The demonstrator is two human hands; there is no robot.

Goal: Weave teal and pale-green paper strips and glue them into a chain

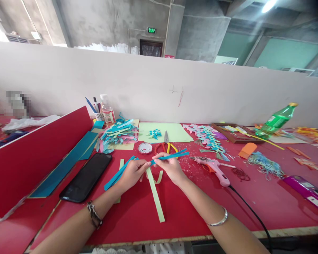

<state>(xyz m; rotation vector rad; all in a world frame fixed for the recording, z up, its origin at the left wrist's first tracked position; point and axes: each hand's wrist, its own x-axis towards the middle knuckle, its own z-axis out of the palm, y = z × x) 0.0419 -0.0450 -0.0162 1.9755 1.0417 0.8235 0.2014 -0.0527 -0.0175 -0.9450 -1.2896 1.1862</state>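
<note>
My left hand (134, 173) and my right hand (171, 170) meet over the red table, thumbs and fingers pinched. Between them they grip blue paper strips (176, 155), whose ends stick out to the right past my right hand. A pale green paper strip (155, 195) hangs down from the pinch toward me, and a shorter curled green piece (159, 177) shows under my right hand. More blue strips (119, 175) lie beside my left hand. Behind my right hand are scissors (166, 141) with red and yellow handles. My fingers hide where the strips cross.
A black phone (86, 178) lies left, beside a standing red board (42, 158). A pink glue gun (214, 169) with a cord lies right. Farther back are a paper-strip pile (119, 134), a round lid (145, 148), woven paper pieces (209, 139) and a tilted green bottle (277, 121).
</note>
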